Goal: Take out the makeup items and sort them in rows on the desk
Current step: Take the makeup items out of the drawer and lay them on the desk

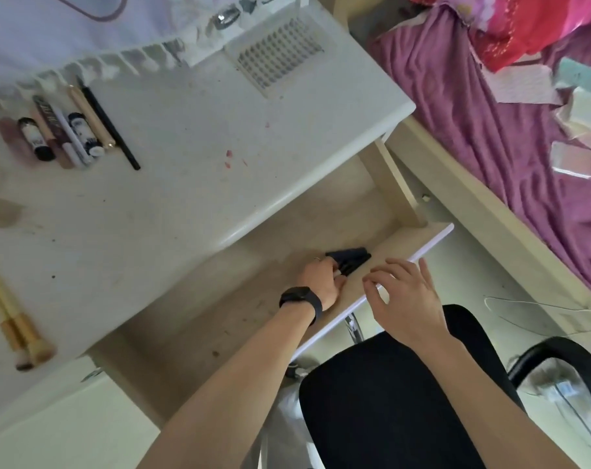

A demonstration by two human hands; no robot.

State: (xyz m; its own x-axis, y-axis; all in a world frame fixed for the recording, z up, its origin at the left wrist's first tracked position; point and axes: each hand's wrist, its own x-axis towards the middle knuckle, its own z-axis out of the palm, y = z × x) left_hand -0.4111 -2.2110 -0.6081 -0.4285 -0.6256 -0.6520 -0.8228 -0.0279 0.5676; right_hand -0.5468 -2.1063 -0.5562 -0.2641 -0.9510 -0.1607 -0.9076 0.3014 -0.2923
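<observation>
Left grip (321,282) closed around dark makeup items (351,257) in open drawer (219,316) at frame centre, right grip (405,299) loosely curled at drawer's white front edge, hold unclear, row of tubes (64,133) on table (185,164), upper left.

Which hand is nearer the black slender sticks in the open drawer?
Left. The left hand grips the black slender sticks; the right hand hovers apart, over the drawer front.

desk (185,184) | row of makeup tubes (60,133) | two brushes (20,330) | lash tray (277,55)
</observation>
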